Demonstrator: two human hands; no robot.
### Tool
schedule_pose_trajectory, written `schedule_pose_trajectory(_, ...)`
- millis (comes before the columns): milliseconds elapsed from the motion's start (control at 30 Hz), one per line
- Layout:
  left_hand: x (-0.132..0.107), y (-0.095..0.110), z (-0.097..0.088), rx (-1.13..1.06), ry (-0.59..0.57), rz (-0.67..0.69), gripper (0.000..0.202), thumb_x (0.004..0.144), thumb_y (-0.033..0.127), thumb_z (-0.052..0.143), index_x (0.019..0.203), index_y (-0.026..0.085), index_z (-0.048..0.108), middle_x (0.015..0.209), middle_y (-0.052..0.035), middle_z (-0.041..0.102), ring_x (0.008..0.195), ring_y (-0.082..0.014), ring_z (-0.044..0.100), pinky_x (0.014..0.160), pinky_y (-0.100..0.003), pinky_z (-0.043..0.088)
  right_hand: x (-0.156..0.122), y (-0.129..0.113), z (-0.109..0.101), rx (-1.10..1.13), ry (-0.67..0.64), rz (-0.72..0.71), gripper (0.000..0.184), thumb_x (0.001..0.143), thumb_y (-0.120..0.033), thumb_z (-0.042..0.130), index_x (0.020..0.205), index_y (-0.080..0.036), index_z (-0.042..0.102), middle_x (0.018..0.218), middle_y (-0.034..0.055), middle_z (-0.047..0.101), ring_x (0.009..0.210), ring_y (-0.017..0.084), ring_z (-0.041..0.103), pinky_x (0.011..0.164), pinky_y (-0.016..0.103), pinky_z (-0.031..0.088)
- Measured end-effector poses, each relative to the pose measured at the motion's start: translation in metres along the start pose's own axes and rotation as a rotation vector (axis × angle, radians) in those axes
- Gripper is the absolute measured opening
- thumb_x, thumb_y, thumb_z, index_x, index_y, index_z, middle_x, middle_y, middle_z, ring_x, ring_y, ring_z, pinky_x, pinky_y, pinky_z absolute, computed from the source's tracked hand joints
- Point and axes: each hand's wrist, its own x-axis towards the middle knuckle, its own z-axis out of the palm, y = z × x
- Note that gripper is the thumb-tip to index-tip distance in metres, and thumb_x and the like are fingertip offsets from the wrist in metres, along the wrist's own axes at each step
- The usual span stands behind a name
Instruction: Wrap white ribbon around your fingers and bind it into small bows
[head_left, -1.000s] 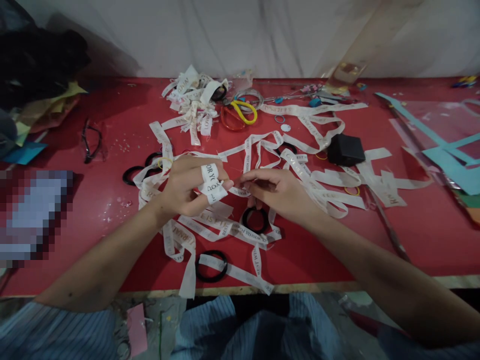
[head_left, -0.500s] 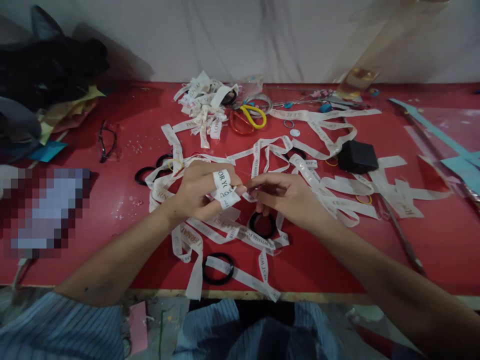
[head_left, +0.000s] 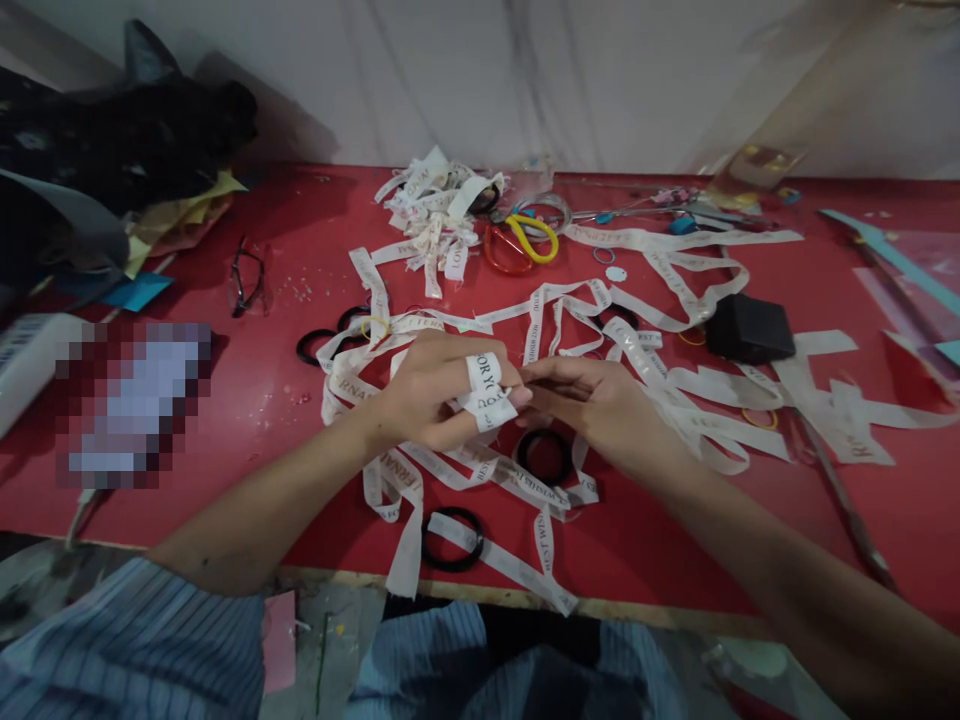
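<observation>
From the head camera, the left hand [head_left: 427, 395] is curled in a loose fist just above the red surface [head_left: 247, 400], with a white printed ribbon strip [head_left: 487, 392] wound round its fingers. The right hand [head_left: 604, 400] meets it — fingertips pinched narrow on the strip's edge. Beneath both lie tangled loose white ribbons [head_left: 712, 385] and a black elastic ring [head_left: 541, 434]. A second black ring [head_left: 452, 511] sits nearer the front edge. Red-and-yellow-handled scissors [head_left: 517, 240] lie well behind.
</observation>
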Motion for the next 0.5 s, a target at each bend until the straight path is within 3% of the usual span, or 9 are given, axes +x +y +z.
schedule_pose_trajectory(200, -0.0032, -0.0038, -0.0003, -0.001, 0.000, 0.033, 0.004, 0.086, 0.017, 0.059, 0.083, 0.017, 0.062, 0.066, -0.0024, 0.061, 0.056, -0.0106, 0.054, 0.054, -0.022, 0.041, 0.0010, 0.0040, -0.0017, -0.027, -0.001, -0.021, 0.027, 0.068, -0.026, 0.083, 0.092, -0.017, 0.074, 0.090, 0.0038, 0.077, 0.070, 0.013, 0.072, 0.070, 0.027, 0.061)
schedule_pose_trajectory(367, -0.0046, -0.0048, 0.0017, 0.016, 0.008, 0.038, 0.004, 0.087, 0.018, 0.060, 0.082, 0.017, 0.061, 0.065, -0.0015, 0.061, 0.055, -0.0100, 0.054, 0.052, -0.022, 0.041, 0.0013, 0.0040, -0.0004, 0.039, 0.043, 0.028, 0.021, 0.065, -0.025, 0.085, 0.080, -0.015, 0.074, 0.079, 0.0024, 0.075, 0.058, 0.011, 0.069, 0.062, 0.023, 0.060)
schedule_pose_trajectory(500, -0.0023, -0.0031, 0.0027, 0.017, 0.032, 0.038, 0.006, 0.086, 0.016, 0.060, 0.081, 0.018, 0.060, 0.064, -0.0006, 0.061, 0.054, -0.0097, 0.055, 0.052, -0.021, 0.041, 0.0024, 0.0040, -0.0016, 0.070, 0.021, 0.020, 0.021, 0.069, -0.028, 0.082, 0.085, -0.016, 0.075, 0.073, 0.0019, 0.074, 0.056, 0.011, 0.068, 0.059, 0.023, 0.059)
